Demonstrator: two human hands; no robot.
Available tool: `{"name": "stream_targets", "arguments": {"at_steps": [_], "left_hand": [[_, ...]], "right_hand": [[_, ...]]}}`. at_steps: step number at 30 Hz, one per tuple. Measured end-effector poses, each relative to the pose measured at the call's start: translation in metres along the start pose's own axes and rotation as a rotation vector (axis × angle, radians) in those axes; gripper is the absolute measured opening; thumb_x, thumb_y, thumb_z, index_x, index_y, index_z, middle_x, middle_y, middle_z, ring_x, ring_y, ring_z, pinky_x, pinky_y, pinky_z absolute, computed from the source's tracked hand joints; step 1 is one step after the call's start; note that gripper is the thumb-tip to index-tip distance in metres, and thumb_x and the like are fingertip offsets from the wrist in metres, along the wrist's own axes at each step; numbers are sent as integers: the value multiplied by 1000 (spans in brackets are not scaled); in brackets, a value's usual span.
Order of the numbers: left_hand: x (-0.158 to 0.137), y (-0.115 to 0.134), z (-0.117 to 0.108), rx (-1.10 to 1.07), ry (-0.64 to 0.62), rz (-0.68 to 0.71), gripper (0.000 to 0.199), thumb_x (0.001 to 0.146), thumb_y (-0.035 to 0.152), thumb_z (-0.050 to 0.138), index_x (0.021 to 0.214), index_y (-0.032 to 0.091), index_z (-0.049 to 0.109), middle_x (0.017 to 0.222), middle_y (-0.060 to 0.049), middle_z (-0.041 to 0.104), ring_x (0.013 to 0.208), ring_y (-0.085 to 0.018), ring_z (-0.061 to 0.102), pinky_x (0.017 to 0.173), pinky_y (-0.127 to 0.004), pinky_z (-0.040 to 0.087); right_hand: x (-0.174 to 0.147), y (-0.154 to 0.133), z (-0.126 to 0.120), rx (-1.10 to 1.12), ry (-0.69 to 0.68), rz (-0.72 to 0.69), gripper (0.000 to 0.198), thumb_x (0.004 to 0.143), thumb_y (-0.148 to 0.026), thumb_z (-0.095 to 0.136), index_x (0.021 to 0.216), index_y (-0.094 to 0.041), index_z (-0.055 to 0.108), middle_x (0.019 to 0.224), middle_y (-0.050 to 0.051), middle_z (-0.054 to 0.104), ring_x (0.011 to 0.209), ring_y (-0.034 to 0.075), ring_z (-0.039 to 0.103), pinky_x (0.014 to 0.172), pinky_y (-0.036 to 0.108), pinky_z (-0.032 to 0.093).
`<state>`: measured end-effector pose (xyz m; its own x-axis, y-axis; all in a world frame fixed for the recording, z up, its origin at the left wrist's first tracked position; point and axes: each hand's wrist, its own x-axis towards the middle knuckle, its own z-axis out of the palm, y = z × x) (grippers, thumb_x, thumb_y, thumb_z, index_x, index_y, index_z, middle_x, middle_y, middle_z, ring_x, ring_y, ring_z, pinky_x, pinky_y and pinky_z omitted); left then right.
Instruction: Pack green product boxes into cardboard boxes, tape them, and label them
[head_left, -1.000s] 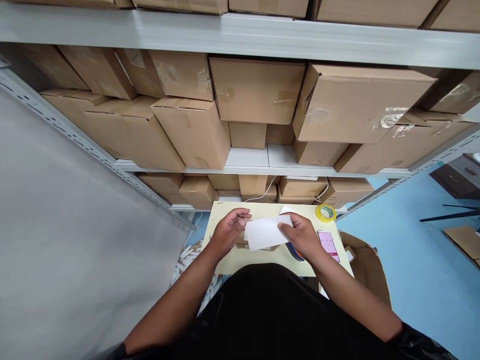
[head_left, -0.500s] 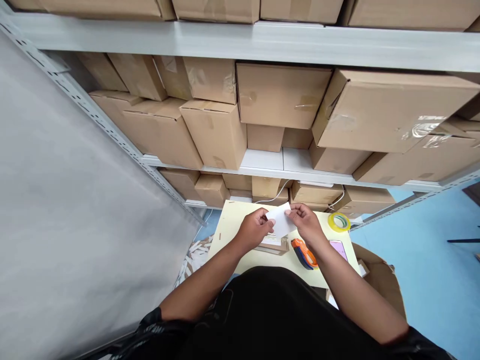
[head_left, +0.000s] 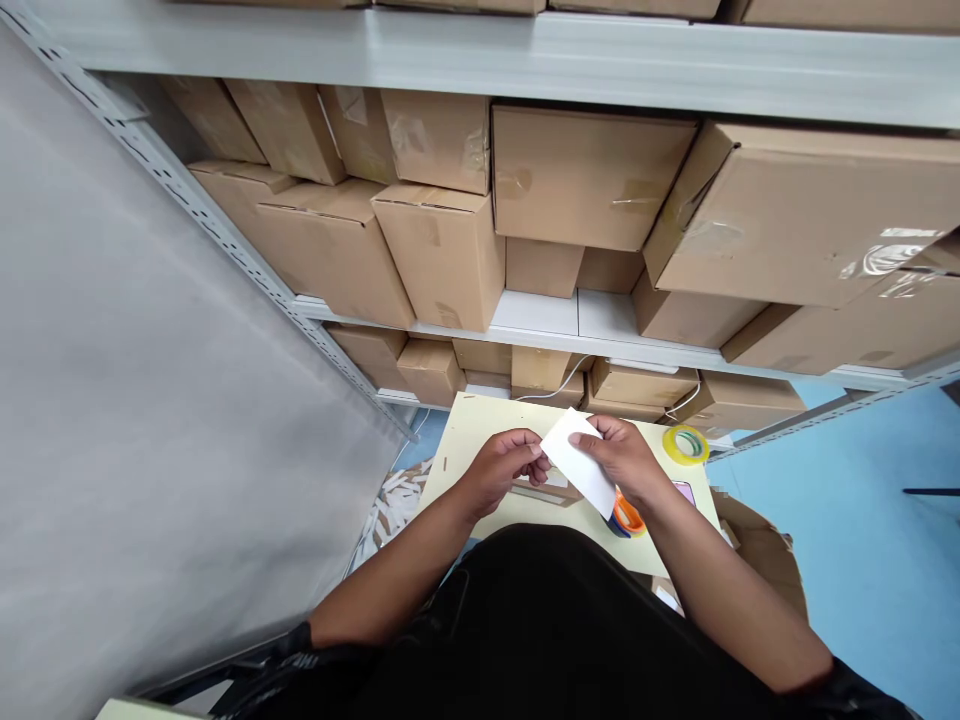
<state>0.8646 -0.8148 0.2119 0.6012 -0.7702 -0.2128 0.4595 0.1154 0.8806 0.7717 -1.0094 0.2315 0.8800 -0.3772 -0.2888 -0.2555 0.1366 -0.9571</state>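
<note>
My right hand (head_left: 624,455) pinches a small rectangular piece of white paper (head_left: 581,465), its thumb flat on top near the upper edge. At the paper's left corner, my left hand (head_left: 504,470) is closed with curled fingers, thumb and fingertips meeting the corner. Below the hands a small cardboard box (head_left: 541,493) lies on the pale yellow tabletop (head_left: 454,455), partly covered. An orange and dark blue tape dispenser (head_left: 628,515) sits beside it, partly hidden by the paper and my right hand.
A yellow tape roll (head_left: 686,445) lies at the table's far right corner, near a partly hidden phone (head_left: 684,491). Shelves (head_left: 480,65) full of cardboard boxes (head_left: 592,175) rise ahead. A grey wall (head_left: 150,400) stands left; an open carton (head_left: 769,555) is at right.
The paper has turned and tilted down toward the right, in front of the tape dispenser. My left hand has shifted from its lower left edge to its left corner. The view has shifted slightly.
</note>
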Motion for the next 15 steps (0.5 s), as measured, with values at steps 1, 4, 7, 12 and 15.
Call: {"name": "stream_targets", "arguments": {"at_steps": [1, 4, 7, 12, 15], "left_hand": [[-1, 0, 1, -23, -6, -4, 32, 78, 43, 81, 81, 14, 67, 75, -5, 69, 64, -14, 63, 65, -28, 50], [-2, 0, 2, -75, -16, -1, 32, 77, 43, 81, 81, 14, 68, 73, -4, 68, 62, -14, 62, 64, -28, 49], [-3, 1, 3, -80, -8, -4, 31, 76, 42, 81, 79, 14, 69, 72, -4, 68, 62, -14, 61, 63, -29, 50], [-2, 1, 3, -36, 15, -24, 30, 75, 41, 82, 77, 15, 67, 70, -4, 67, 61, -14, 61, 63, -28, 49], [-1, 1, 5, -10, 32, -17, 30, 75, 41, 82, 76, 15, 66, 69, -3, 67, 61, -13, 61, 63, -28, 48]], "right_hand": [[-1, 0, 1, 5, -10, 5, 43, 65, -55, 88, 78, -19, 69, 68, 1, 70, 55, 15, 56, 52, 26, 40], [-2, 0, 2, 12, -15, 12, 44, 64, -54, 89, 78, -18, 69, 68, 1, 70, 56, 15, 56, 52, 25, 40], [-3, 2, 0, 22, -9, 25, 44, 64, -53, 90, 79, -18, 69, 69, 1, 70, 56, 15, 57, 52, 25, 40], [-5, 6, -2, 13, -10, 15, 43, 65, -54, 89, 77, -19, 69, 68, 0, 70, 55, 15, 57, 52, 26, 40], [-8, 7, -3, -8, -9, -4, 42, 67, -54, 89, 78, -19, 68, 69, 0, 70, 55, 15, 57, 53, 26, 40]]}}
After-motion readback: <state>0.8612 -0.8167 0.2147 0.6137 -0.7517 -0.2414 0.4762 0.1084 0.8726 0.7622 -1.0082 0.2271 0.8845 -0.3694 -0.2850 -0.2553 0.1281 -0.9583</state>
